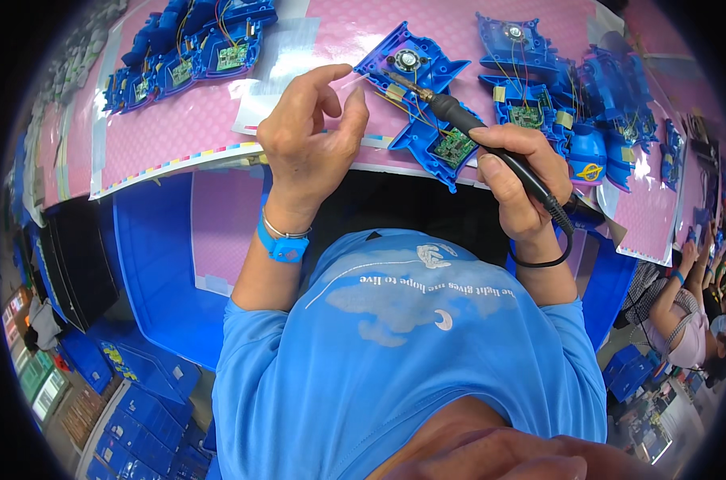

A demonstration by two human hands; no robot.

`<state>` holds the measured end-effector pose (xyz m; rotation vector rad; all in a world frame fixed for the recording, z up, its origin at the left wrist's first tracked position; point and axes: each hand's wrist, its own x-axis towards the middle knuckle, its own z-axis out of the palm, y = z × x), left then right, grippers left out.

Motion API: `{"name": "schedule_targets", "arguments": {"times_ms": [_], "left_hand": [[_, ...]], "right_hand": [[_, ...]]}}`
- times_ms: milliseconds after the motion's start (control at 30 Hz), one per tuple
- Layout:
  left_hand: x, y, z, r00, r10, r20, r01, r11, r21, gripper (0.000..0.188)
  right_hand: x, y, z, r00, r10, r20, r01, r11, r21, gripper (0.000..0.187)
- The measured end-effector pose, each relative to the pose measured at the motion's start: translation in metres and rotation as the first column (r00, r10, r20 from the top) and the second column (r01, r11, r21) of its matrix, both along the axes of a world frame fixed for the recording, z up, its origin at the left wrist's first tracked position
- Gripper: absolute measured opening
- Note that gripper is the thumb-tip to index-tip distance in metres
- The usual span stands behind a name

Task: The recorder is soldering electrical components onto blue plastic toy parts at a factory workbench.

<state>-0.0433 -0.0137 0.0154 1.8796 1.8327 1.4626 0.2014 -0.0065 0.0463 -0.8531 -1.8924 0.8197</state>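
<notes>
My right hand (527, 172) grips a black soldering iron (491, 142) like a pen, its cord trailing down beside my wrist. The iron's metal tip points up and left over an opened blue plastic housing (435, 68). In the upper half sits a round speaker (407, 60); thin wires run down to a green circuit board (453, 148) in the lower half. At the housing's left edge is my left hand (311, 132), forefinger and thumb apart and the other fingers curled. Its forefinger tip is close to the housing's corner; whether it touches, I cannot tell.
More opened blue housings with boards and wires lie at the left (183, 60) and right (539, 88) of the pink-covered table (299, 48). A blue bin (159, 264) stands below the table edge. Stacked blue crates (143, 424) are at lower left; another person (683, 320) sits at far right.
</notes>
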Motion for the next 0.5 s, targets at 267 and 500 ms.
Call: {"name": "schedule_targets", "arguments": {"times_ms": [267,500], "left_hand": [[-0.014,0.007,-0.002,0.914,-0.262,-0.311,0.310,0.944,0.115,0.035],[-0.020,0.012,-0.004,0.856,-0.248,-0.454,0.369,0.908,0.200,0.033]], "right_hand": [[0.001,-0.005,-0.004,0.995,-0.037,-0.092,0.038,0.999,0.007,0.026],[0.002,-0.008,-0.006,0.990,-0.082,-0.118,0.078,0.996,-0.042,0.021]]}}
